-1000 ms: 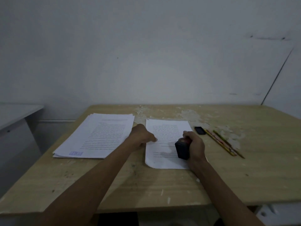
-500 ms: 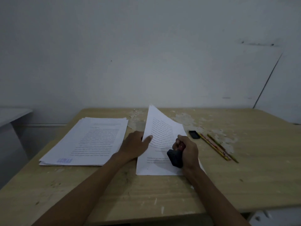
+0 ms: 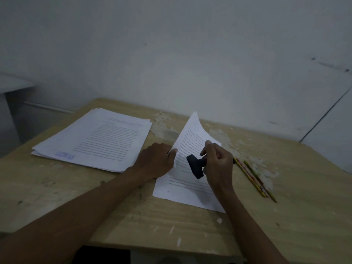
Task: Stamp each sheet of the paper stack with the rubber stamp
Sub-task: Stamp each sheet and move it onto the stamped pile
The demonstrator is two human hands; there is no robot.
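A printed sheet [image 3: 190,134] lies in front of me with its left edge lifted; my left hand [image 3: 156,161] pinches that edge between thumb and fingers, so the sheet curls upward. My right hand [image 3: 217,161] grips the black rubber stamp [image 3: 195,166] by its handle, holding it tilted above the sheet's lower half. To the left rests a paper stack [image 3: 95,141] of printed sheets, with a blue stamp mark [image 3: 64,155] at the top sheet's near left corner.
Two pencils [image 3: 253,178] lie on the wooden table [image 3: 114,216] right of my right hand. Peeled patches mark the tabletop's far side. A white wall stands close behind, and a white desk corner [image 3: 13,84] shows at far left.
My left hand has raised the sheet's left edge from flat to curled up. My right hand has lifted the stamp off the paper and tilted it.
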